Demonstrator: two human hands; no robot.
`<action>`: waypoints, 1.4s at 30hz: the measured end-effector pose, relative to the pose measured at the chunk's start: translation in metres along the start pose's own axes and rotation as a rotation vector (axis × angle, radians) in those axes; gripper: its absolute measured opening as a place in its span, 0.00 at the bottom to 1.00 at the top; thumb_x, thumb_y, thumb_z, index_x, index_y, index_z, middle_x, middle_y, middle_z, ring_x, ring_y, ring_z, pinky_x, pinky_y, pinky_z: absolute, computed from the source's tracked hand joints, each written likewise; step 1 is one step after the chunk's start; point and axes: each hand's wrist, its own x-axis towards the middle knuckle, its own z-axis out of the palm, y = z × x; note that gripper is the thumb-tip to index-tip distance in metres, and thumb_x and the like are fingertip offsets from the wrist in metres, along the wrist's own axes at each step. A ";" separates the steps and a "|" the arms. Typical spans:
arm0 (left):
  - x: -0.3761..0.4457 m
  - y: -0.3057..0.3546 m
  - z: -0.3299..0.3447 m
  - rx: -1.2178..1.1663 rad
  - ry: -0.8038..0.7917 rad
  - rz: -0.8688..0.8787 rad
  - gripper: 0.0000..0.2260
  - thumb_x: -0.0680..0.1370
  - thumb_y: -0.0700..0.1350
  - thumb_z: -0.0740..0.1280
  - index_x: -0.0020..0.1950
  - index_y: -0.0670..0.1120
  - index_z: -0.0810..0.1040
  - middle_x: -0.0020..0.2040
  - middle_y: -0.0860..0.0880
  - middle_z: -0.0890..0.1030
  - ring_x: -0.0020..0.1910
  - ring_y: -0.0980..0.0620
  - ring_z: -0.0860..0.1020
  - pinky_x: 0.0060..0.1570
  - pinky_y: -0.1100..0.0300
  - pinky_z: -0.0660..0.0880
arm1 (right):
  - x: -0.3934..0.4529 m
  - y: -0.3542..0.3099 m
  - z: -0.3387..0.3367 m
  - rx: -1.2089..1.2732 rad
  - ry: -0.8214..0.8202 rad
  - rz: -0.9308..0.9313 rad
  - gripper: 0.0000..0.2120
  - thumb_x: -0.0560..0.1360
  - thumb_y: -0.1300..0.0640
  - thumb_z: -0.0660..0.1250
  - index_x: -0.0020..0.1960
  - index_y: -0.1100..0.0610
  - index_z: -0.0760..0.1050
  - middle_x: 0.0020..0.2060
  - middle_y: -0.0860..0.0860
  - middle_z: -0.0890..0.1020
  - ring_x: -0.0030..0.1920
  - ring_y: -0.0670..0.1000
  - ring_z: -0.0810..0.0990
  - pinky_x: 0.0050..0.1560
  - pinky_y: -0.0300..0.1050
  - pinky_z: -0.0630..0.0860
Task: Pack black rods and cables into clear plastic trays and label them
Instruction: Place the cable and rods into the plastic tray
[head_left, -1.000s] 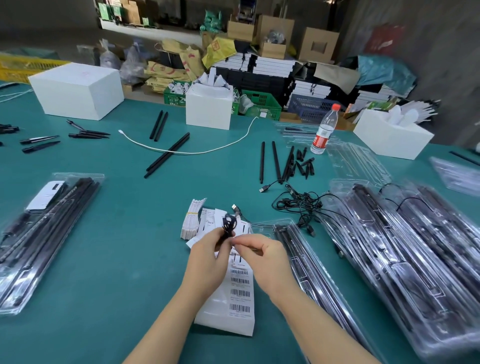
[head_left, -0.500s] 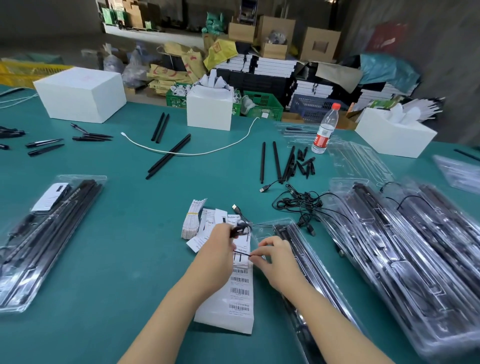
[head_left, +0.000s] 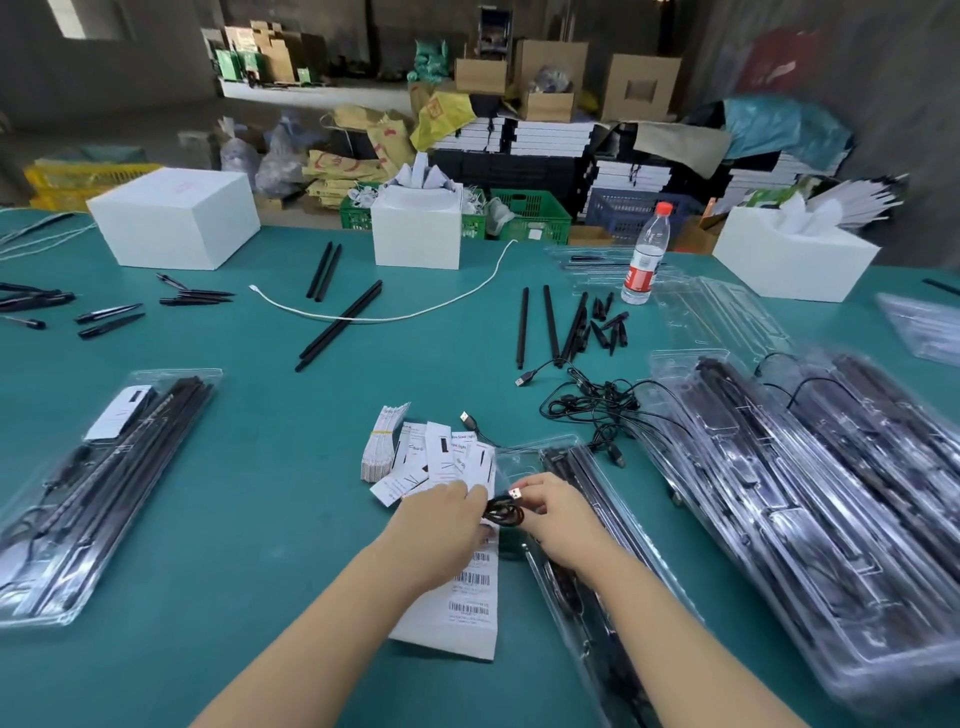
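Note:
A coiled black USB cable (head_left: 505, 511) hangs between my two hands above the near end of a clear plastic tray (head_left: 524, 457) that holds black rods. My left hand (head_left: 445, 519) pinches the coil from the left. My right hand (head_left: 556, 512) pinches it from the right, with the silver plug end sticking up by the fingertips. A white sheet of barcode labels (head_left: 465, 597) lies under my left wrist. Small white cards (head_left: 431, 457) are fanned out just beyond my hands.
Filled clear trays (head_left: 810, 499) are stacked at the right and one (head_left: 98, 488) lies at the left. Loose black rods (head_left: 535, 325), a tangle of black cables (head_left: 592, 405), a white cable (head_left: 395, 312), a water bottle (head_left: 645, 254) and white boxes (head_left: 174, 223) sit farther back.
Both hands have moved right and down with the cable, from over the label sheet to the near end of the clear tray. The cable is now a tighter coil.

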 end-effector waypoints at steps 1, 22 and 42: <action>0.001 0.002 0.001 0.076 0.002 -0.006 0.06 0.83 0.51 0.58 0.50 0.50 0.64 0.46 0.49 0.75 0.43 0.44 0.76 0.36 0.54 0.64 | 0.000 0.001 0.000 -0.007 -0.007 -0.004 0.07 0.76 0.57 0.72 0.54 0.55 0.84 0.56 0.45 0.76 0.51 0.41 0.74 0.48 0.27 0.66; 0.033 0.039 -0.005 -1.227 -0.181 -0.748 0.05 0.76 0.41 0.58 0.40 0.46 0.69 0.24 0.50 0.66 0.20 0.53 0.60 0.27 0.68 0.56 | -0.029 0.036 -0.001 -0.275 0.192 -0.131 0.27 0.79 0.45 0.61 0.77 0.48 0.63 0.77 0.44 0.65 0.79 0.49 0.53 0.79 0.50 0.38; 0.059 0.037 -0.030 -1.203 -0.516 -0.597 0.08 0.77 0.38 0.55 0.41 0.46 0.69 0.30 0.49 0.71 0.23 0.55 0.62 0.24 0.63 0.57 | -0.031 0.041 -0.001 -0.127 0.267 -0.169 0.25 0.79 0.48 0.65 0.75 0.46 0.66 0.74 0.43 0.68 0.78 0.47 0.56 0.79 0.48 0.41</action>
